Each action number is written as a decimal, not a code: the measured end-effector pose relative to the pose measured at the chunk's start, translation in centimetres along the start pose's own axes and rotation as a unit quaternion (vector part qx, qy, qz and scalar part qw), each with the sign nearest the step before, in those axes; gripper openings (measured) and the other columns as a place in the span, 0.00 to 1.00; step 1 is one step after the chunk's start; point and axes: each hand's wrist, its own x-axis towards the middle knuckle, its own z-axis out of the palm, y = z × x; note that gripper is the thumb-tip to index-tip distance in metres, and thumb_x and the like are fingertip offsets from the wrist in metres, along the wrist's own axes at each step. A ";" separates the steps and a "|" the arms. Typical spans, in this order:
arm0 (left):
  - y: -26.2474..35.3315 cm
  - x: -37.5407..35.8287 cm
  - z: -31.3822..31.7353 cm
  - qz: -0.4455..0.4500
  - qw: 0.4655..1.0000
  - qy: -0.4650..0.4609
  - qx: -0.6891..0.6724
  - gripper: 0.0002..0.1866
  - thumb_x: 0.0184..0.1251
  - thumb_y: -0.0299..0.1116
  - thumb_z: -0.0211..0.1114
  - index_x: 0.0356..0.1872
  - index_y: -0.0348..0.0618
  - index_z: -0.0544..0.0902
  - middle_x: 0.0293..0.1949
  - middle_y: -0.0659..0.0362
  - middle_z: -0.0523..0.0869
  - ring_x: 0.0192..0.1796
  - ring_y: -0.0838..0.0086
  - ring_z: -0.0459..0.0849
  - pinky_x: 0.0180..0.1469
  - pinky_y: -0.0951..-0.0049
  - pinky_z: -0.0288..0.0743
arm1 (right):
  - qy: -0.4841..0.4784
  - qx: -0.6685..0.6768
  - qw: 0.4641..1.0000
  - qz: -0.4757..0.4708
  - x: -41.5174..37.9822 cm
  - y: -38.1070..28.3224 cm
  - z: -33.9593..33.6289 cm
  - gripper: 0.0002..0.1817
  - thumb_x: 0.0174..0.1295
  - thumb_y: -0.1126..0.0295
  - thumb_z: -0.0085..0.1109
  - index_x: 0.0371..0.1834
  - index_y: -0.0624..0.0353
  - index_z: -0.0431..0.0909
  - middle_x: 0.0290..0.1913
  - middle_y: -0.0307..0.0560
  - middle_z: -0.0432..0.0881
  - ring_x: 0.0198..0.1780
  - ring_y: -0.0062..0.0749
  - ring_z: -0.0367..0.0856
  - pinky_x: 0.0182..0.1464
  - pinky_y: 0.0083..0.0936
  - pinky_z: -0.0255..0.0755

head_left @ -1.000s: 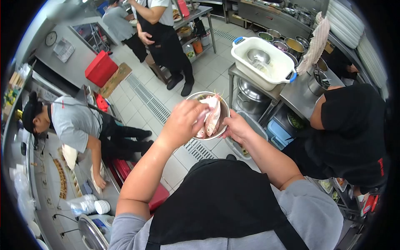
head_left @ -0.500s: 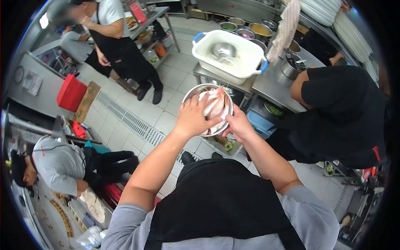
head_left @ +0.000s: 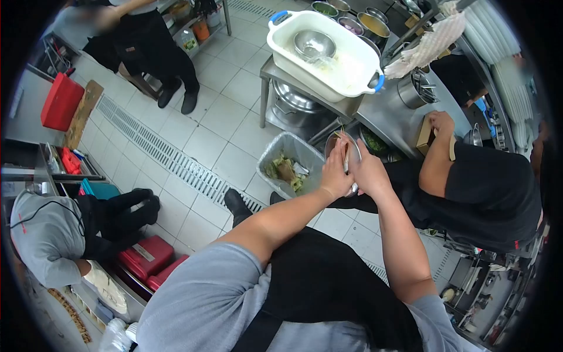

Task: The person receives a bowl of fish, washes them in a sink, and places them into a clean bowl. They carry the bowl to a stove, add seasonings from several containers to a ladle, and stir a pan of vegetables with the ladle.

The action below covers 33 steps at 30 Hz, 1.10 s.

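A round metal bowl (head_left: 332, 142) is tipped on its side between my hands, beside the bin. My right hand (head_left: 370, 169) grips its right side. My left hand (head_left: 336, 171) presses against its left side, with the fingers stretched along the mouth. Pale pink pieces, raw fish or meat by their look, lie in the bowl; my hands cover most of them. Thin green bits poke out at its top. Just left of the bowl stands a plastic-lined bin (head_left: 264, 161) with leafy green scraps and some brown and white waste.
A white tub (head_left: 358, 61) with blue handles holds a metal bowl on the steel table. Below it sits a lidded pot (head_left: 293, 105). One co-worker in black (head_left: 492, 193) stands close on my right, another bends at left (head_left: 47, 234). A drain grate (head_left: 176, 161) crosses the tiled floor.
Both hands have moved right with the metal bowl, which has gone from facing up to tipped on its side. My view has turned, and the bin now shows clearly.
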 end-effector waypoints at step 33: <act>10.7 2.8 -24.7 0.269 0.853 -0.126 0.428 0.19 0.57 0.30 0.63 0.52 0.45 0.81 0.35 0.50 0.86 0.43 0.54 0.84 0.49 0.52 0.73 | -0.011 0.666 0.743 -0.063 1.3 -6.2 10.3 0.24 0.62 0.80 0.44 0.63 0.59 0.63 0.46 0.50 0.80 0.32 0.34 0.85 0.19 0.22 0.80</act>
